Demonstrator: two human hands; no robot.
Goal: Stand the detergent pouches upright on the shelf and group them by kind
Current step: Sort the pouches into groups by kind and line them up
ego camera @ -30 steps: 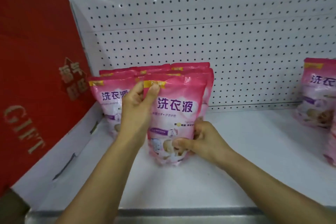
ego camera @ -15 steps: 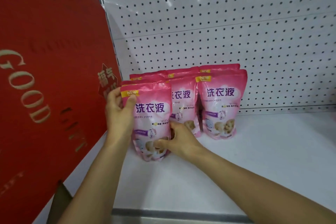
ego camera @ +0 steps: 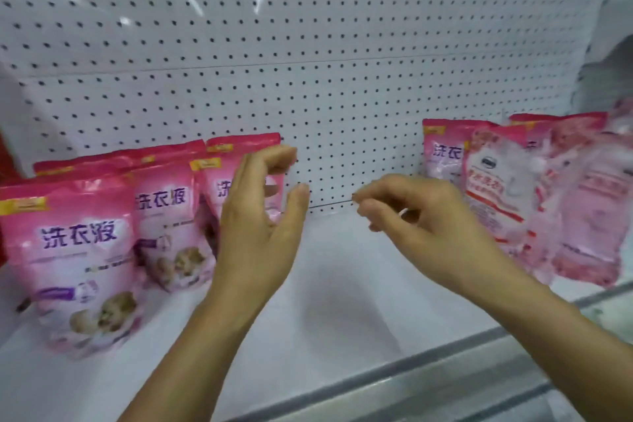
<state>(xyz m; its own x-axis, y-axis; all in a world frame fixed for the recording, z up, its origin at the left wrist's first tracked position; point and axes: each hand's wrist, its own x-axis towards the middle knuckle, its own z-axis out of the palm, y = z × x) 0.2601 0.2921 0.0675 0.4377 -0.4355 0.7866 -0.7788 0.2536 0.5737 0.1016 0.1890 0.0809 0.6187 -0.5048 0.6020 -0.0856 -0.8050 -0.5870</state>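
Two empty hands, left [ego camera: 260,216] and right [ego camera: 421,216], fingers loosely curled, hover over the shelf [ego camera: 342,301] between upright pink pouches [ego camera: 113,236] and leaning mixed pouches [ego camera: 534,195], best gripped at both edges and set base-down.

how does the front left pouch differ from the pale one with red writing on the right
The front left pouch is solid pink with large purple characters; the pale pouch is whitish with red print. The front left pouch stands upright, clear at the front of its group; the pale pouch leans and overlaps another pink pouch behind it. Both rest on the white shelf, and neither hand touches them.
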